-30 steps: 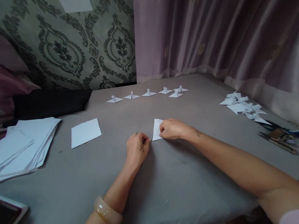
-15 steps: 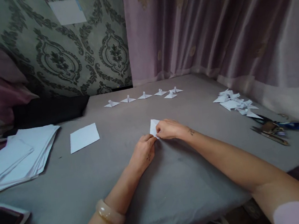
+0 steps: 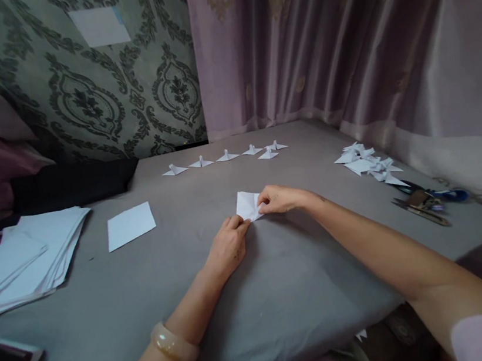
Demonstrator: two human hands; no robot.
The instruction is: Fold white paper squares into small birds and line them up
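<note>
1. A small piece of white folded paper (image 3: 246, 205) lies in the middle of the worktop (image 3: 188, 252); it is roughly four-sided, with creases running across its smooth face.
2. The worktop is covered in matt grey cloth, slightly wrinkled toward the near edge.
3. Behind it are green-grey wallpaper (image 3: 89, 106) with dark, leafy medallions and a pinkish-purple curtain (image 3: 275, 34) hanging in soft folds.
4. At the far side, six pointed paper figures (image 3: 226, 155) stand: five in a line, one just in front of the line's right end.
5. To the right, a heap of similar folded shapes (image 3: 369, 163) overlaps, close to a few tools (image 3: 433, 202), one with a blue handle.
6. To the left lie a single white sheet (image 3: 130, 226) and, farther out, a loose stack of paper (image 3: 32, 249). Black cloth (image 3: 72, 183) sits behind the stack.
7. The left hand (image 3: 228, 244), with a pale, glossy bangle (image 3: 174, 344) on its forearm, has its fingers at the folded paper's near edge; whether they pinch or only press cannot be told.
8. The right hand (image 3: 279, 198) grasps the paper's right side between thumb and fingers, hiding part of that edge.
9. The paper's far left corner shows uncovered.
</note>
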